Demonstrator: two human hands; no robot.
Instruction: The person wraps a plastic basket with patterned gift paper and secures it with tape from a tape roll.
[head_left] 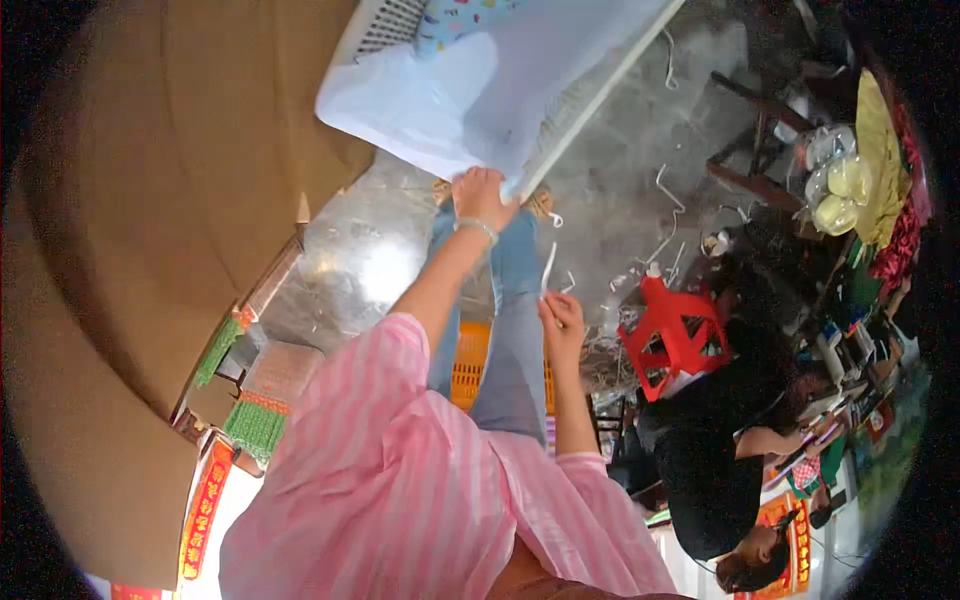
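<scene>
My left hand (483, 200) is closed at the near corner of a white plastic basket (572, 128), gripping the edge of the white sheet (440, 105) that lines it. Inside the basket, a light blue fabric with a colourful print (462, 22) lies at the far side. Lower and to the right, my right hand (563, 318) pinches a thin white strip (549, 268) that points up towards the basket. My legs stand just below the basket corner.
A large brown surface (150, 200) fills the left side. Behind my legs is an orange crate (470, 365). White scraps (672, 195) litter the grey floor (620, 150). To the right are a red plastic stool (672, 338) and a person in black (705, 470).
</scene>
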